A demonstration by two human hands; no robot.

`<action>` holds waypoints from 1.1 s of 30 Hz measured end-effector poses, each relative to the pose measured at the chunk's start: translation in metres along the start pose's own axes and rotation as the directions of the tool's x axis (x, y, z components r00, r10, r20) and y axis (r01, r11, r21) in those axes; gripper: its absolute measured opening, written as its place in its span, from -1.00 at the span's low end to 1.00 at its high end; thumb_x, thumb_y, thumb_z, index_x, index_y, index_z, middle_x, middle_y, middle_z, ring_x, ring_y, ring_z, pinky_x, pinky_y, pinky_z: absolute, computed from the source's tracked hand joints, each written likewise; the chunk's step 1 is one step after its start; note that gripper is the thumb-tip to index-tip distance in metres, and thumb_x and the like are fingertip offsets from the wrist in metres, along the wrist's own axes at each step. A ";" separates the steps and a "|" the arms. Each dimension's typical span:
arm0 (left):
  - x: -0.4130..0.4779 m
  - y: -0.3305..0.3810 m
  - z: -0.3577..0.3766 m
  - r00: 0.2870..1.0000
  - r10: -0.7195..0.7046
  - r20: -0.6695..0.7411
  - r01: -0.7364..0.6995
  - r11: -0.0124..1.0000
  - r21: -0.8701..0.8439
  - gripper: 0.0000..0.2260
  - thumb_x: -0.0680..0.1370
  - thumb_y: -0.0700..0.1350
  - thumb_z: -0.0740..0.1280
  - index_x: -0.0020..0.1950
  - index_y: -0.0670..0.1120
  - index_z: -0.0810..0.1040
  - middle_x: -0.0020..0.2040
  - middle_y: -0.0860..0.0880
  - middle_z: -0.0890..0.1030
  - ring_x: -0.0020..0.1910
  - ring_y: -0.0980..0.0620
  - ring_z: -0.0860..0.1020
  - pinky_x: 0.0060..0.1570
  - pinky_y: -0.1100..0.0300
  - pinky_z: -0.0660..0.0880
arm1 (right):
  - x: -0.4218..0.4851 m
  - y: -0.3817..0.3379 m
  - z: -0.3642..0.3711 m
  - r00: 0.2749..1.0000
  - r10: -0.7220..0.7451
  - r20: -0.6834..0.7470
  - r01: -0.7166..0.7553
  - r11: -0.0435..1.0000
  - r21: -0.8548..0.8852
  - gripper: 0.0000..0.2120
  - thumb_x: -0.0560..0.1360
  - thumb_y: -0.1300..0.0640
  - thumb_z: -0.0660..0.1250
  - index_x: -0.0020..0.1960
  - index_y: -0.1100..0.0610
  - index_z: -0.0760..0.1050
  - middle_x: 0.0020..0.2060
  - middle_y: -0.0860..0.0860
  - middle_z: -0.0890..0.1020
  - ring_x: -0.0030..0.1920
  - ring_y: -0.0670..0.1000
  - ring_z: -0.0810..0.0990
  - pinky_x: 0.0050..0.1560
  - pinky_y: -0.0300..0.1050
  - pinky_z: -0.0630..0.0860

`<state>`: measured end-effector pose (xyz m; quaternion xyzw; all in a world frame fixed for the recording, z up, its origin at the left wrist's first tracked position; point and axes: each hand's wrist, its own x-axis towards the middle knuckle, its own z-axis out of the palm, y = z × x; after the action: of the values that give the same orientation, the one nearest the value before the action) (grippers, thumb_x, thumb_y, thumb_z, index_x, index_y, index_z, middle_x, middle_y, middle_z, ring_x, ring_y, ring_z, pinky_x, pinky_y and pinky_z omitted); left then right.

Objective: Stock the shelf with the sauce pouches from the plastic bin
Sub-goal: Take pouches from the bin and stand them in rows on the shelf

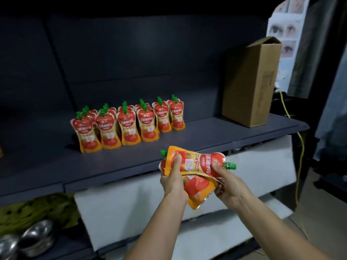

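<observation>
We've got a small bundle of sauce pouches (199, 164) gripped at both ends, left hand (174, 177) and right hand (231, 186), low in front of the standing rows (129, 122), just off the shelf (206, 136) edge. The caps (230, 165) point opposite ways, so we're probably turning them to stand upright beside those rows.

tall cardboard box (251, 81) upright at right, open-topped, stacked metal bowls (35, 239) lower left, yellow cable (301, 156) hanging at right, poster of eye pictures (285, 30) behind

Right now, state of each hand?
Left hand: grips the bundle of sauce pouches, thumb on top.
Right hand: grips the same bundle from the other end.
</observation>
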<state>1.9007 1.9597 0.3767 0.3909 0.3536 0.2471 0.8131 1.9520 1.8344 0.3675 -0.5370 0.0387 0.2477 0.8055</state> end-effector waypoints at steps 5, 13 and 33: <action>0.059 0.040 -0.010 0.996 0.009 0.089 -0.021 0.991 0.132 -0.36 0.24 0.24 0.58 0.16 -0.08 0.51 0.00 -0.14 0.68 -0.07 -0.17 0.68 0.03 -0.18 0.60 | 0.049 -0.024 0.057 0.995 -0.103 -0.004 0.103 0.994 -0.038 -0.84 0.46 0.07 0.43 -0.06 0.12 0.51 -0.21 0.05 0.64 -0.24 0.00 0.58 -0.26 -0.13 0.42; 0.152 0.102 -0.034 0.964 0.041 0.262 -0.128 0.938 0.323 -0.71 0.49 -0.03 0.46 0.15 -0.13 0.59 -0.04 -0.15 0.72 -0.05 -0.15 0.68 0.08 -0.15 0.59 | 0.133 -0.096 0.134 0.922 -0.381 0.067 0.384 0.923 -0.040 -0.88 0.49 0.15 0.41 -0.05 0.16 0.50 -0.26 0.06 0.61 -0.40 -0.08 0.58 -0.50 -0.24 0.47; 0.244 0.160 -0.024 0.919 0.294 0.263 -0.351 0.912 0.210 -0.78 0.55 -0.04 0.39 0.17 -0.03 0.58 -0.08 0.02 0.74 -0.15 0.05 0.72 -0.25 0.18 0.59 | 0.293 -0.109 0.206 0.876 -0.359 0.323 0.481 0.715 -0.507 -0.88 0.50 0.28 0.38 -0.22 0.19 0.58 -0.08 0.13 0.68 -0.12 0.07 0.66 -0.32 -0.14 0.58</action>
<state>2.0149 2.2278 0.4029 0.5700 0.2175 0.2855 0.7391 2.2144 2.0884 0.4498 -0.7203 -0.2426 0.1100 0.6405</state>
